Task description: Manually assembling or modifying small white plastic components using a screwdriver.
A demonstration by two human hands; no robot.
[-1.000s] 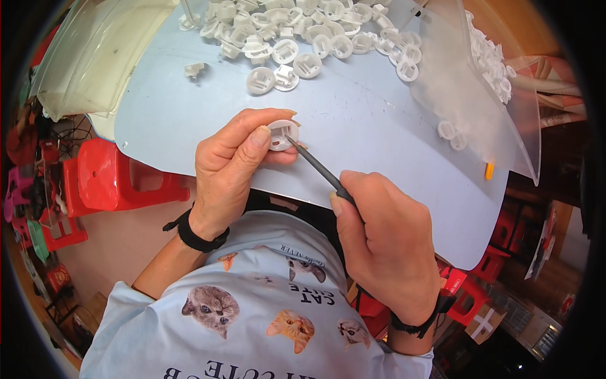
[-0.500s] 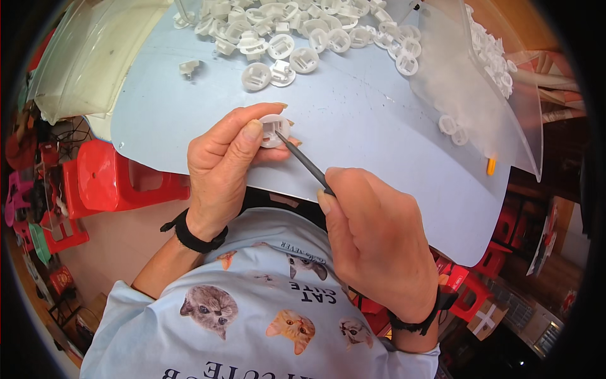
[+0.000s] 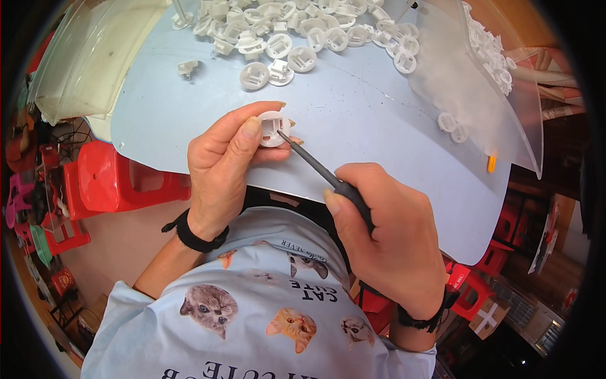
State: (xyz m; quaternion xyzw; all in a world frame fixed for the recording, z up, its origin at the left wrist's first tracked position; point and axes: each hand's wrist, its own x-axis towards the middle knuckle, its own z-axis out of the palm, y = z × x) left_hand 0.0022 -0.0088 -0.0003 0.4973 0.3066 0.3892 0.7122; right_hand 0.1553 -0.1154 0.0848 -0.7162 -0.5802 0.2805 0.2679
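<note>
Pinched in my left grip point(image 3: 221, 151) is a white disc point(image 3: 273, 128), held up above the near part of the bench point(image 3: 372, 126); my thumb presses its left side while the fingers curl behind it. Its face, with slots and a recess in it, is turned up toward me. My right grip point(image 3: 398, 237) is closed round the thicker handle of a slim dark tool point(image 3: 319, 167), thumb and forefinger well forward — and the tip lies at the disc's face, a little right of its middle. Whether the tip presses or only hovers there, I cannot tell.

I judge the step in hand to be fine work with the tip among those slots. The next move seems to call for a firm left pinch, so the disc does not turn, and for small, careful pressure from the right — too much could make the tip skid.

Farther off, a heap of white parts point(image 3: 278, 27) lies on the bench. To its right stands a see-through plastic bin point(image 3: 442, 69), and to its left a pale plastic tray point(image 3: 95, 63).
</note>
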